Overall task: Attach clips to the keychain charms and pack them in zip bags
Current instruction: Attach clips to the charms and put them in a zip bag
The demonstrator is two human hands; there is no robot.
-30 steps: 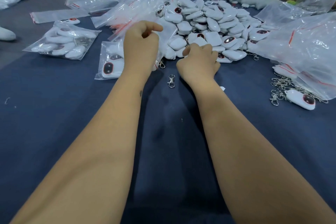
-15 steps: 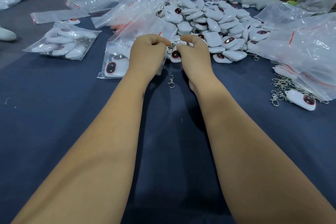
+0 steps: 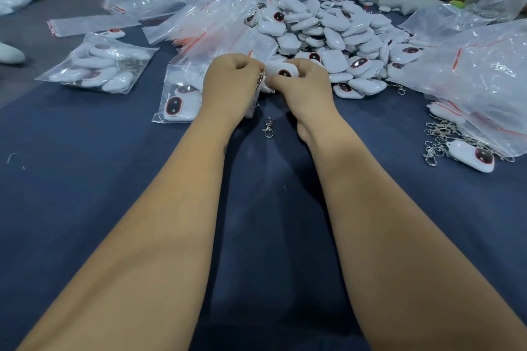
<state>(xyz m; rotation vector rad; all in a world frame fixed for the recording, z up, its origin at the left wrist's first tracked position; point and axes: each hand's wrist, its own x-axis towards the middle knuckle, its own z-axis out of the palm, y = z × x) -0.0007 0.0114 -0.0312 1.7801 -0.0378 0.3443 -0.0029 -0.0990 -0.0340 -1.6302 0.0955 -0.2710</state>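
At the left of the frame a filled zip bag [image 3: 98,70] lay flat on the blue cloth [image 3: 85,179], and a second bag [image 3: 179,100] holding two charms sat just beside the left hand [image 3: 231,85], probably kept close for loading. That hand was curled tight, pinching what looked like a metal clip [image 3: 261,78] at its fingertips, while just right of centre the right hand [image 3: 306,88] gripped a white charm [image 3: 282,71], the two held together likely to hook them. A spare clip [image 3: 268,127] lay below them, the charm pile [image 3: 342,37] at upper right within reach.
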